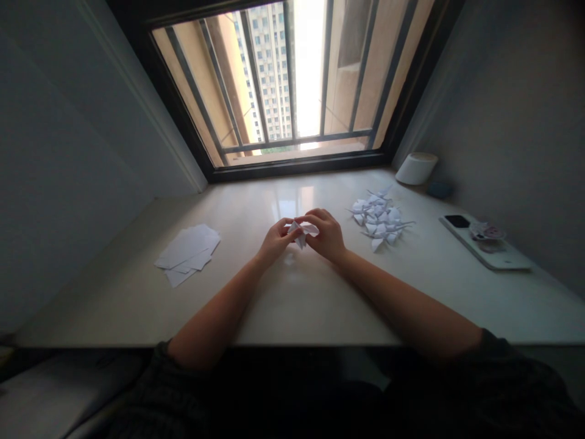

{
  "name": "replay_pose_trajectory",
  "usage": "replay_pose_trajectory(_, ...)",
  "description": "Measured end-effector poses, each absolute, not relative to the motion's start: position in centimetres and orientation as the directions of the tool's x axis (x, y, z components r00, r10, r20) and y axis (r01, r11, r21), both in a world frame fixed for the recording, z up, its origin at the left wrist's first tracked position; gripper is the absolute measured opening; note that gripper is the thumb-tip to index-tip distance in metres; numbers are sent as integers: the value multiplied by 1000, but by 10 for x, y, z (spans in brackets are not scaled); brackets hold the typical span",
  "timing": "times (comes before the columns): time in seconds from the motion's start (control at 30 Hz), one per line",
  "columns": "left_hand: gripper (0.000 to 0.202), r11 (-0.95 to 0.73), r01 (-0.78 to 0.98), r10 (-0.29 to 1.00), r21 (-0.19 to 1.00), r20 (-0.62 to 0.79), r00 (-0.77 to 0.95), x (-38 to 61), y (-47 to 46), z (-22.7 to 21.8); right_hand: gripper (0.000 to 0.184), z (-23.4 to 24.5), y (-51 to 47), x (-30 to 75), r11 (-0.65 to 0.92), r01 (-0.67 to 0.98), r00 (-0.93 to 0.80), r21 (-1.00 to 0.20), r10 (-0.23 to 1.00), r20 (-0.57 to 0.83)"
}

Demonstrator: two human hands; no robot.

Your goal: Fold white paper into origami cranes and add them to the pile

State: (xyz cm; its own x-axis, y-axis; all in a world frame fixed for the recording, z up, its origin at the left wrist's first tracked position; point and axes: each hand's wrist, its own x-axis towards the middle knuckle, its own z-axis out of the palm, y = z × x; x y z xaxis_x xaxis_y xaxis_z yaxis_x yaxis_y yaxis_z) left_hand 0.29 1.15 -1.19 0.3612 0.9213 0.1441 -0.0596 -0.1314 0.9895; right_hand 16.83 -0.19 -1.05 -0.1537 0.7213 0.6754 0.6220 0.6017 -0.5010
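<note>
A small folded piece of white paper [300,238] is held up between both hands over the middle of the white sill. My left hand [276,238] pinches its left side, thumb in front. On its right side my right hand [327,234] grips it with curved fingers, the index finger reaching along the top. Pointed flaps of the paper stick out between the fingers; the rest is hidden by them. To the right lies a pile of folded paper cranes [380,219]. A loose stack of flat white paper sheets [189,249] rests to the left.
A white slanted cup-like object [416,168] stands in the back right corner beside a small dark item [439,189]. Farther right lies a phone [484,244] with a shiny accessory on its back. Behind the sill is a barred window [297,146]; the front edge runs below my forearms.
</note>
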Motion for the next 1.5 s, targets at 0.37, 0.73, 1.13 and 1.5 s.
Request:
replay_pose_trajectory(0.37, 40, -157, -28, 914, 987, 156, 374, 6, 6, -5, 27, -12, -3, 169, 567, 579, -109, -586, 766, 633)
replay_pose_trajectory(0.73, 42, -204, -30, 914, 979, 201, 352, 2, 14, -15, 21, -14, 1, 170, 557, 426, -54, -713, 802, 594)
replay_pose_trajectory(1.13, 49, -237, -71, 942, 969, 247, 229, -3, 22, -15, 22, -23, 6, 167, 577, 441, 1, -688, 766, 643)
replay_pose_trajectory(1.5, 48, -154, -48, 954, 987, 161, 253, -3, 20, -14, 20, -16, 2, 171, 446, 465, 205, -765, 786, 583)
